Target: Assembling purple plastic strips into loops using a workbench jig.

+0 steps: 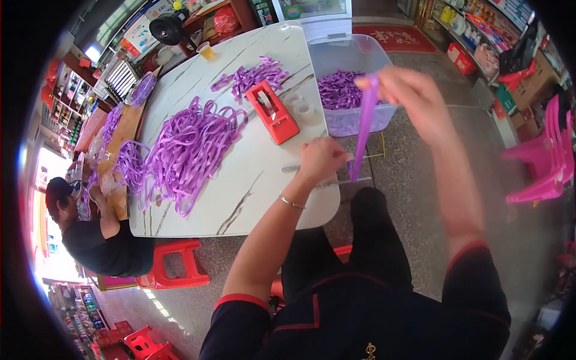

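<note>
A purple ribbon strip (365,126) hangs stretched between my hands. My right hand (411,99), raised over the right side of the table and slightly blurred, pinches its upper end. Close to the table's near right corner, my left hand (324,159) is closed, its fingertips at the ribbon's lower part. A thin grey rod-like tool (290,169) passes under the left hand and sticks out past the table edge; its kind is unclear. Just beyond the left hand stands a red tape dispenser (273,112), with clear tape rolls (304,109) beside it.
A large pile of purple ribbon loops (189,153) covers the table's left, a smaller pile (255,77) the far side. A clear plastic bin (384,111) of purple pieces stands right. A cup (206,51) sits at the far edge. Another person (102,234) works at left.
</note>
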Demonstrator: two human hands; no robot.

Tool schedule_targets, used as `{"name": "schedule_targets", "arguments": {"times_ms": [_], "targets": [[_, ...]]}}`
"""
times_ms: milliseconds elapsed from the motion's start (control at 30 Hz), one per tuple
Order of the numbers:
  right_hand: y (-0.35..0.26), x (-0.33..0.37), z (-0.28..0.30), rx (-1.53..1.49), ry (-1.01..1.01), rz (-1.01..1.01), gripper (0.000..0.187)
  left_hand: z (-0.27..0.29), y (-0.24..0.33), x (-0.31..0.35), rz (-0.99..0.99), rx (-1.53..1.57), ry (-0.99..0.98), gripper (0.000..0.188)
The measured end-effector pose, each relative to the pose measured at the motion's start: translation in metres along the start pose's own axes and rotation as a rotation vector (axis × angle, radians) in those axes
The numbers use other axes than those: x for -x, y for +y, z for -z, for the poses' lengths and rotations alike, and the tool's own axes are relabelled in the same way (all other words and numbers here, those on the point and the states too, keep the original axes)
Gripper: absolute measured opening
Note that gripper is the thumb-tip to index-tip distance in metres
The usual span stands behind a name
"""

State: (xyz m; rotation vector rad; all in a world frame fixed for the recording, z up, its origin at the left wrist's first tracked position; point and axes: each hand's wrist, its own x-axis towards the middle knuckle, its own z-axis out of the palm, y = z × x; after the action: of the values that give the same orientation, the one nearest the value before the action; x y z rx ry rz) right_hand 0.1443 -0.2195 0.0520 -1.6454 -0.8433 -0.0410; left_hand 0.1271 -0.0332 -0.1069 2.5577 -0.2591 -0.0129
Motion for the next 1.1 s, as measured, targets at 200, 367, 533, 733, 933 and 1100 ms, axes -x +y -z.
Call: {"name": "schedule_targets", "arguments": {"times_ms": [200,367,533,733,933,1100], "targets": [[0.133,-0.073,-0.009,-0.283,0.005,-0.232,0.033,0.0,-0.01,0.004,-0.116,0.106,0.116,0.014],[0.222,-0.072,-0.032,-0.423,-0.032,-0.445,0.03,0.008,-0.007,0.003,-0.06,0.246,0.119,0.012],[0.287,-0.04,-0.057,-0.386,0.034,-0.609,0.027,0.009,-0.006,0.0,-0.042,0.33,0.121,0.013],[0.338,0.092,-0.106,-0.385,0.191,-0.834,0.026,0.01,-0.003,-0.001,-0.159,0.272,0.084,0.013],[0.202,0.212,-0.129,-0.428,0.012,-1.008,0.024,0.01,-0.01,0.006,-0.09,0.119,0.04,0.013],[0.088,0.242,-0.108,-0.288,-0.052,-0.995,0.022,0.01,-0.008,0.006,-0.074,0.11,0.02,0.014]]}}
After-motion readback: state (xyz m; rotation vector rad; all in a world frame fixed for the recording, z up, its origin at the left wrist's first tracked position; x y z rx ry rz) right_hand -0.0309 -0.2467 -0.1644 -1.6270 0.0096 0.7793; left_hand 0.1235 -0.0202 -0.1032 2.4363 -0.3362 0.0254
